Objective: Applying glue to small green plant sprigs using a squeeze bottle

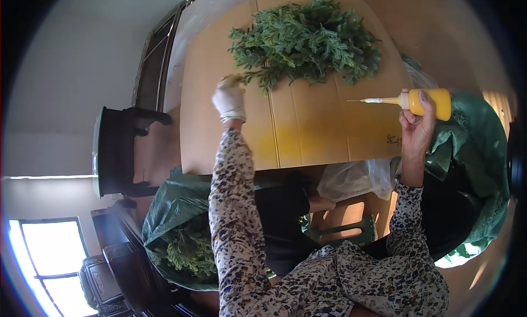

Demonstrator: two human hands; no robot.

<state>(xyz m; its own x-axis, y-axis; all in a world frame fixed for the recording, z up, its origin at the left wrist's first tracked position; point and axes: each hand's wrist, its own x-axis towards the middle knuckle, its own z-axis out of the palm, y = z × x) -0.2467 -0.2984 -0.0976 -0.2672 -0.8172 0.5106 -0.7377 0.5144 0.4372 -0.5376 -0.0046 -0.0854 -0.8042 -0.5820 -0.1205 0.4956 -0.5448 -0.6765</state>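
A flat sheet of brown cardboard (pixel 318 130) covers the work surface, creased in long folds and stained yellow near its front edge. Light falls in from a window (pixel 52 259) low on the left, beside dark furniture and a pale wall. A heap of green artificial sprigs (pixel 307 40) lies at the far end of the cardboard, bushy and needle-leaved. The left hand (pixel 229 100), in a white glove, reaches to the near-left edge of that heap, fingers closed on the tip of a sprig. The right hand (pixel 417 125), bare, is wrapped around a yellow squeeze bottle (pixel 425 101) held sideways above the cardboard's right side, its long thin nozzle pointing left toward the heap but well apart from it. A green bag (pixel 178 237) with more sprigs sits below the cardboard on the left, and green cloth (pixel 477 147) bunches at the right.
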